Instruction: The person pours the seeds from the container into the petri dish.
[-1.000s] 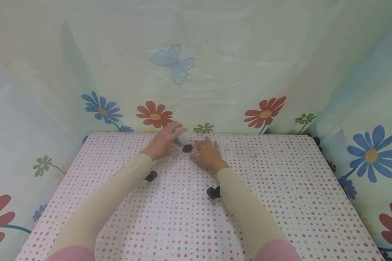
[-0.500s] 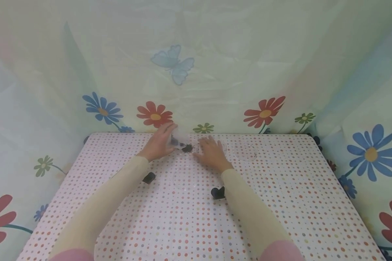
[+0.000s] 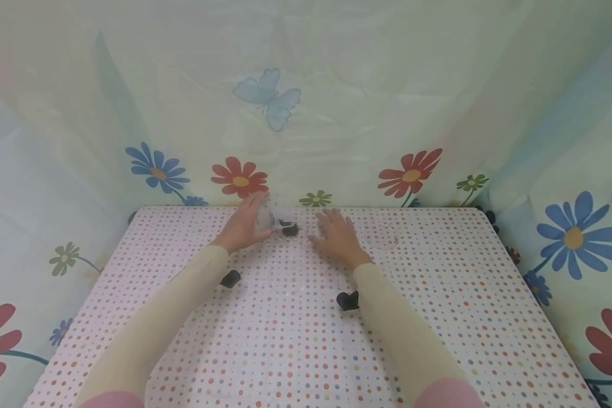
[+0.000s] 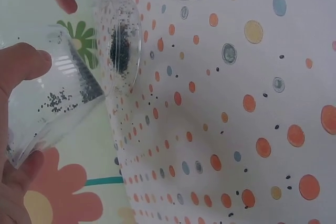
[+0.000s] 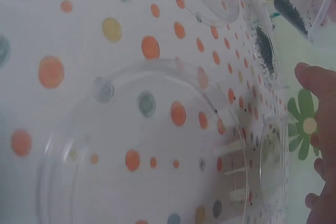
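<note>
My left hand [image 3: 239, 226] grips a clear plastic container [image 4: 58, 72] with small black grains inside. The container is tilted, its lower edge close to a round clear dish [image 4: 135, 51] at the back of the table. In that dish lies a dark heap of the same grains [image 4: 121, 51]. To the right of the dish, my right hand [image 3: 336, 235] holds nothing, its fingers extended and spread. In the right wrist view, its thumb [image 5: 310, 77] points toward the container, and a shallow clear dish [image 5: 262, 166] shows beside the fingers.
More clear round dishes stand around: a large one [image 5: 241, 166] nearest the right wrist camera, and one at the back right [image 3: 396, 239]. Loose grains [image 4: 265, 95] are scattered on the dotted tabletop [image 3: 285, 351]. A flowered curtain [image 3: 336, 113] rises behind the table edge.
My left hand has drawn back left with the container, turning it so more of it shows. My right hand has shifted slightly right, away from the dish with the heap.
</note>
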Demonstrator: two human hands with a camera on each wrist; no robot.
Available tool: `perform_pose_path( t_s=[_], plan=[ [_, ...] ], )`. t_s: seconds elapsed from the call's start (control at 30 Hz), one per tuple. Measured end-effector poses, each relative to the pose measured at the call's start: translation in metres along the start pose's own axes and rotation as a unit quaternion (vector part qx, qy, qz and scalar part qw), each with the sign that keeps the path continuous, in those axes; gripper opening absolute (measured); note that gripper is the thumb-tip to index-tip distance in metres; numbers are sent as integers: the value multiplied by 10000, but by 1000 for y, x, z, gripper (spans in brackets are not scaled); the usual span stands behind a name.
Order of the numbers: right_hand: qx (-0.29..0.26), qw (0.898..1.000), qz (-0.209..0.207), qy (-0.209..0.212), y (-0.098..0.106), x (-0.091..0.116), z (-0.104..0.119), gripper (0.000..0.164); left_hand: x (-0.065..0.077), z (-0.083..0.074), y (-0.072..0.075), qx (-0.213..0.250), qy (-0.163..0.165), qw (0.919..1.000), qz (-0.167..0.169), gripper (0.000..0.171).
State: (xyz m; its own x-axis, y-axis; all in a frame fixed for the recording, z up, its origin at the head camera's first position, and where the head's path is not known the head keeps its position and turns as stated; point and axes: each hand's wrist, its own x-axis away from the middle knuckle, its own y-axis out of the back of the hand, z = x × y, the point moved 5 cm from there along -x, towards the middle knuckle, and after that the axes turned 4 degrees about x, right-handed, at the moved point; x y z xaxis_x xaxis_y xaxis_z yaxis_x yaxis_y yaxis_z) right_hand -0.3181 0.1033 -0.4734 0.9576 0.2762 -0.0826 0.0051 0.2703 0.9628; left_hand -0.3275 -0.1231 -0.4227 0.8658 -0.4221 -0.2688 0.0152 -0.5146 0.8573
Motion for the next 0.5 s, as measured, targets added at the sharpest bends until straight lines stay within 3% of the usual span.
perform_pose_path(
  t_s=[0.27, 0.5],
  plan=[
    [348, 9994, -8, -65, 6, 3, -11, 69, 0, -1, 1, 164, 31, 9998, -86, 93],
    [258, 9995, -70, -162, 11, 9, -18, 67, -1, 0, -2, 165, -41, 9997, -166, 96]
  ],
)
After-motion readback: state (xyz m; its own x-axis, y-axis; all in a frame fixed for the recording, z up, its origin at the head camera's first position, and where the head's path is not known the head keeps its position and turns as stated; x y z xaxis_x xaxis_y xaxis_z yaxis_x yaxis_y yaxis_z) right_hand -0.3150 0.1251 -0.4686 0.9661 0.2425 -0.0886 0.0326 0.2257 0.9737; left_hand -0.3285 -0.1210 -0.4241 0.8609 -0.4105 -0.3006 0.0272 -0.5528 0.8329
